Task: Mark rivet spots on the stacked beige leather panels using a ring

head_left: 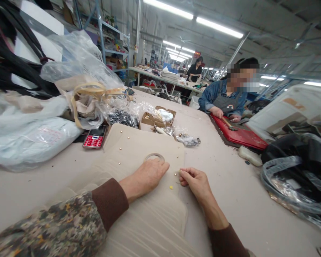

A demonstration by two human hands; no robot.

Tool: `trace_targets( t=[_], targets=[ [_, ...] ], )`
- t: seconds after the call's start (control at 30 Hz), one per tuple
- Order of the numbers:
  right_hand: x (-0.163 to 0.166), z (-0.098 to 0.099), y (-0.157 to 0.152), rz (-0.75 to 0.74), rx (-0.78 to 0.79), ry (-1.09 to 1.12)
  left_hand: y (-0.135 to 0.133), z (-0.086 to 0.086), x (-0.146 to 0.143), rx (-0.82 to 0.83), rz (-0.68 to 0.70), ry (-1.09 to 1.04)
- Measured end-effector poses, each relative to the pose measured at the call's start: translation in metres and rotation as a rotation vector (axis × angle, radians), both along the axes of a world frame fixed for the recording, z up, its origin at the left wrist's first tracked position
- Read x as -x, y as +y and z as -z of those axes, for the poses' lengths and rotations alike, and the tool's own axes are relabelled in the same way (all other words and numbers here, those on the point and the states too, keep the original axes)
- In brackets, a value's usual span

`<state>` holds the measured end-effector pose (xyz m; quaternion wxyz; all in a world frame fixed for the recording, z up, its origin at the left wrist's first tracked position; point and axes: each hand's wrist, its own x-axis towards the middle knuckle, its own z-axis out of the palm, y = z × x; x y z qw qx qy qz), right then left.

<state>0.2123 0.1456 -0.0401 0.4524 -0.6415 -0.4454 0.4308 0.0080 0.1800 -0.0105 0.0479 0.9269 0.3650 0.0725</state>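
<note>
Beige panels (139, 142) lie stacked on the table in front of me, the top one dotted with small gold-coloured metal studs. My left hand (149, 175) rests over this panel with its fingers curled around the near side of a narrow beige roll of tape (155, 155). Near the panel's right edge, my right hand (194, 181) is closed in a pinch. A tiny yellowish bit shows at its fingertips, close to a stud (175, 174). One small yellow piece (171, 187) lies on the panel between my hands.
Beyond the panel are a cardboard box (160, 116) of small metal parts and bagged hardware (187, 139). A red-keyed phone (94, 137) and plastic-wrapped bundles (34, 139) lie left. Black bags (291, 157) are piled right. A co-worker (224, 96) handles a red board (238, 134).
</note>
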Motion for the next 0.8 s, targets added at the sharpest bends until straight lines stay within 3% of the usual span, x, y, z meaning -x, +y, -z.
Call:
trace_targets(
  t=[0.4,0.7,0.8],
  targets=[
    [0.0,0.0,0.001,-0.114,0.082,-0.124,0.008,0.005,-0.001,0.118,0.015,-0.066],
    [0.012,-0.009,0.004,-0.184,-0.04,-0.595,0.005,0.001,0.0,0.118,0.008,-0.088],
    [0.015,-0.012,0.005,-0.185,-0.071,-0.662,0.005,0.001,0.001,0.109,0.008,-0.102]
  ],
)
